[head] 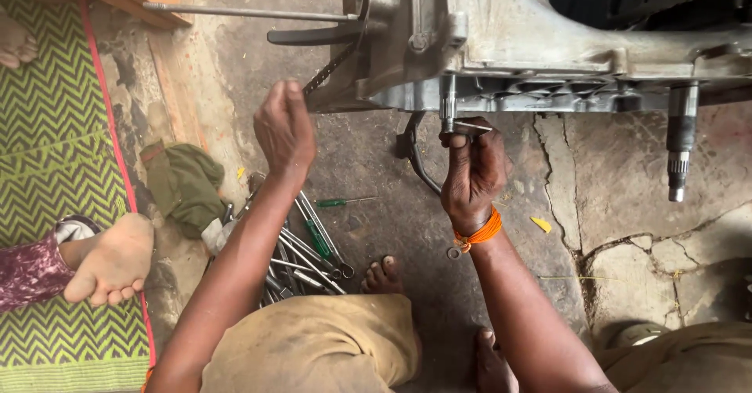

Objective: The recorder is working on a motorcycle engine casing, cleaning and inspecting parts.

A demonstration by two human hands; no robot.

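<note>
Fingers (468, 144) of the right hand (474, 175) were pressed together around a small metal tool (468, 129), pinching it just below a short stud (447, 99) that stuck down from the engine casing (501, 40). The tool lay flat across the fingertips at the centre of the frame, touching or almost touching the stud; which of the two could not be told.

The floor (627, 228) was rough, cracked concrete, stained dark with oil under the casing and paler toward the lower right. A green zigzag mat (47, 126) with a red edge covered the left side of the frame, and another person's bare foot (113, 258) rested on it. A crumpled green rag (184, 183) lay beside the mat. Near the lower centre, a heap of spanners (301, 264) and a green-handled screwdriver (333, 202) lay on the floor. A splined shaft (680, 138) hung from the casing at the right, well apart from the hands.

The right forearm rose from the lower right, wrist bent back, an orange thread band (482, 232) tied around it. The left hand (283, 126) was raised at centre left, fingers curled loosely together and holding nothing, its tips close to a chain (329, 68) hanging at the casing's left end. The left forearm ran up from the lower left.
</note>
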